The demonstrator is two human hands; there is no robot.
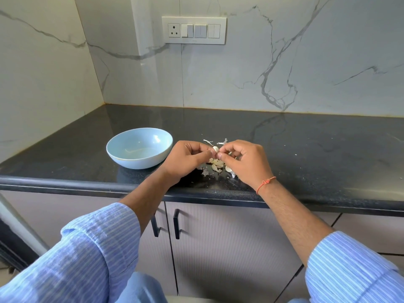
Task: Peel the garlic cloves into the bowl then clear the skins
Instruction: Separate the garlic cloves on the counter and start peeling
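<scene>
White marble-veined walls point(240, 73), switch panel point(194, 30), dark stone counter point(306, 149), grey cabinets point(218, 248) below

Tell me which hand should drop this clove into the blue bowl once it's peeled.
Probably the left hand: it already pinches the white garlic clove and sits right beside the pale blue ceramic bowl, while the right hand lies farther away.

Black countertop point(306, 149), blue bowl point(140, 147), garlic cloves point(217, 164), skins point(207, 141)

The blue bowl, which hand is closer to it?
Left. The left hand is right beside the bowl; the right hand is farther right. Both pinch one garlic clove.
</scene>
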